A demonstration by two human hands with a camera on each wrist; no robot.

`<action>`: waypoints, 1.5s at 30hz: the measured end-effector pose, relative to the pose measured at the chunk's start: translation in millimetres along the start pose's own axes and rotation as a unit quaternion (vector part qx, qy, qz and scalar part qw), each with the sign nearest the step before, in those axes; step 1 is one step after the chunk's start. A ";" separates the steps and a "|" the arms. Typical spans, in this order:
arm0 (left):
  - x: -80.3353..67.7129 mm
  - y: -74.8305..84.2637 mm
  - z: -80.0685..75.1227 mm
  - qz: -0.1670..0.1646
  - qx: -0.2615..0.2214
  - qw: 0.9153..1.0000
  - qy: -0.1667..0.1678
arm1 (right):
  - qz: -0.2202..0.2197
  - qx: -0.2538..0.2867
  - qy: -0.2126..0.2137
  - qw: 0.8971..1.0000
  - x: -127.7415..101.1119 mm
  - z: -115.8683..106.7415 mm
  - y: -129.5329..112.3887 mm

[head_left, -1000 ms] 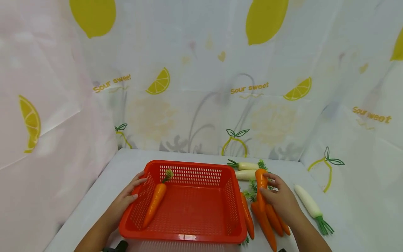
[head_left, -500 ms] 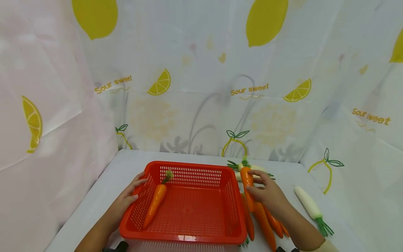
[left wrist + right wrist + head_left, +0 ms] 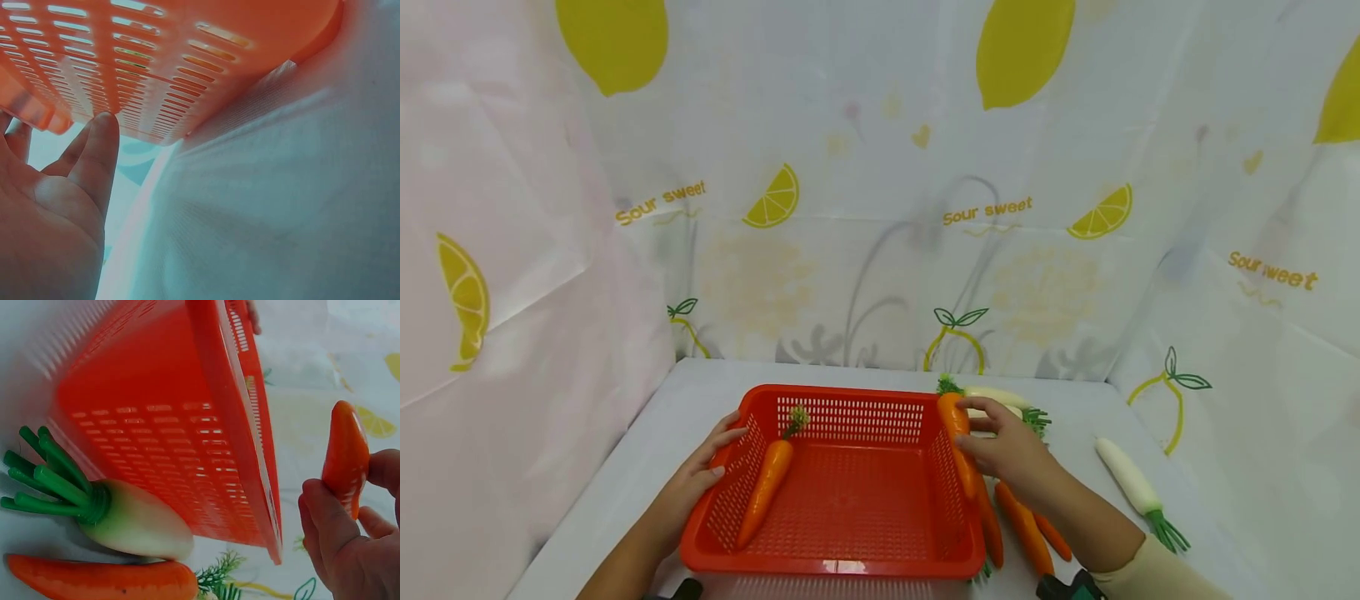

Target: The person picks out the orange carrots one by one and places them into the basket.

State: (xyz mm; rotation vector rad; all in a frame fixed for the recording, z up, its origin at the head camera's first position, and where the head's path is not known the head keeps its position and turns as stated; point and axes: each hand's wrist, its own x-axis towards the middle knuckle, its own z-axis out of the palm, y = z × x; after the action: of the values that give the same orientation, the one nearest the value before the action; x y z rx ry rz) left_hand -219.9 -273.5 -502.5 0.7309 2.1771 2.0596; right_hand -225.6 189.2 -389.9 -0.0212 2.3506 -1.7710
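Note:
My right hand pinches a carrot with a green leafy top, over the right rim of a red basket. In the right wrist view, fingers and thumb stand on opposite sides of that carrot, above the rim. At the basket's left side, my left hand holds the rim; its thumb touches the slotted outer wall in the left wrist view. Inside the basket, near its left wall, lies another carrot.
Beside the basket's right wall lie several carrots and a white radish. Behind my right hand is another white radish. A further white radish lies apart at the right. Lemon-printed cloth hangs behind the white table.
My right hand has carried the carrot leftward, from above the carrots on the table to over the basket's right rim. My left hand has stayed at the basket's left side.

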 end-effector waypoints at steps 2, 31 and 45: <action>0.5 0.5 1.0 0.001 -0.002 1.000 0.000 | 0.000 0.001 -0.004 1.000 -0.3 1.9 -2.3; 0.7 2.5 3.2 -0.005 -0.010 1.000 0.004 | -0.026 -0.008 -0.105 0.994 31.4 64.7 -26.5; 0.0 6.6 4.2 -0.022 -0.005 1.000 0.007 | -0.024 0.005 -0.135 0.991 38.2 90.3 -32.7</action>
State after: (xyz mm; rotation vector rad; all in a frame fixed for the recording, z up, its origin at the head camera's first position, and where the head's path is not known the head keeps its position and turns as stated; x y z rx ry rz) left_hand -216.4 -269.7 -496.6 0.6640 2.1687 2.0583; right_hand -251.5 89.2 -388.1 -0.2989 2.1646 -1.6805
